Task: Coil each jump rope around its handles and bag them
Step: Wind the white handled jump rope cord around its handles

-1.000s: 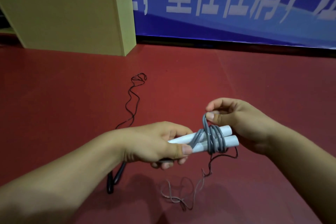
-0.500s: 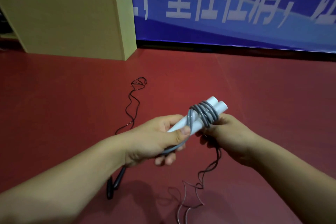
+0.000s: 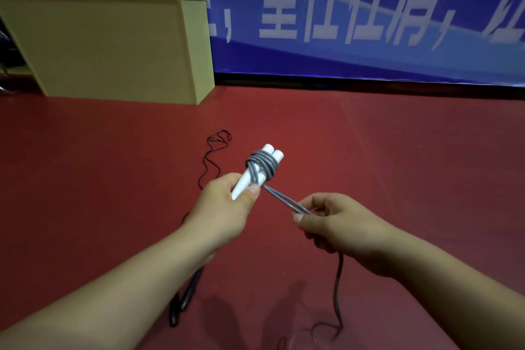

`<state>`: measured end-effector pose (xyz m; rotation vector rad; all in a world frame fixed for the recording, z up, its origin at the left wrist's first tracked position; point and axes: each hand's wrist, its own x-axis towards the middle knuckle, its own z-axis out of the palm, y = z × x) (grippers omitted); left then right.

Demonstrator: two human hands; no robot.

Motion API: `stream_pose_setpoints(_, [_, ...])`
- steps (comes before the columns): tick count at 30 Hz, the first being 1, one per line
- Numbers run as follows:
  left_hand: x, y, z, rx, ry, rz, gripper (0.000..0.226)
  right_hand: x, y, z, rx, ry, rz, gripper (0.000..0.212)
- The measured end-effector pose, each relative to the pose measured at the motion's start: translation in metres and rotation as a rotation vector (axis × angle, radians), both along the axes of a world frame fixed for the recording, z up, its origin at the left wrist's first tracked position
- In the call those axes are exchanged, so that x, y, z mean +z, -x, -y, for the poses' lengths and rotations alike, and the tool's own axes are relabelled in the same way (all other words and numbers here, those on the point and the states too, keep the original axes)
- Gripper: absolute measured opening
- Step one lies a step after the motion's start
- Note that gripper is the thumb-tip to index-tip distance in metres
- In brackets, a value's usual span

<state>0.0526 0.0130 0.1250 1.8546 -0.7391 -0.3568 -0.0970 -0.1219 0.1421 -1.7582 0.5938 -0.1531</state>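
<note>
My left hand (image 3: pixel 224 209) grips two white jump-rope handles (image 3: pixel 257 172) side by side, their far ends pointing up and away. Several turns of grey rope (image 3: pixel 261 163) are wound around the handles near those ends. My right hand (image 3: pixel 332 221) pinches a doubled length of the same grey rope pulled taut toward me; the slack hangs below the hand and ends in loose loops on the floor (image 3: pixel 326 332). A second, black jump rope lies on the red floor: its thin cord (image 3: pixel 211 156) snakes away behind my left hand and its black handles (image 3: pixel 184 295) lie under my left forearm.
A yellow-beige wooden box (image 3: pixel 113 48) stands on the red floor at the back left. A blue banner with white characters (image 3: pixel 355 14) covers the wall behind. No bag is in view.
My right hand has left the handle bundle and drawn the doubled rope back toward me, taut. The left hand has tilted the handles more upright.
</note>
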Motion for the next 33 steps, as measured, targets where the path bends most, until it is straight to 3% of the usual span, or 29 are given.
stream_pose_setpoints(8, [0.002, -0.005, -0.004, 0.068, -0.248, 0.247, 0.009, 0.004, 0.001, -0.002, 0.018, 0.194, -0.071, 0.028])
stream_pose_setpoints(14, [0.002, -0.002, -0.006, 0.061, -0.46, 0.31, 0.024, 0.009, 0.004, -0.003, 0.116, 0.42, -0.079, 0.032])
stream_pose_setpoints(18, [0.0, -0.001, -0.005, -0.046, -0.571, 0.358, 0.027, 0.01, 0.005, -0.004, 0.142, 0.537, -0.026, 0.026])
stream_pose_setpoints(22, [-0.001, 0.009, -0.008, -0.282, -0.662, 0.385, 0.027, 0.01, 0.007, -0.002, 0.059, 0.645, -0.021, 0.019])
stream_pose_setpoints(28, [0.008, 0.015, -0.011, -0.51, -0.607, 0.432, 0.022, 0.009, 0.009, 0.008, -0.119, 0.595, -0.053, 0.016])
stream_pose_setpoints(33, [0.015, 0.022, -0.013, -0.612, -0.544, 0.42, 0.018, 0.011, 0.01, 0.01, -0.171, 0.327, -0.032, 0.009])
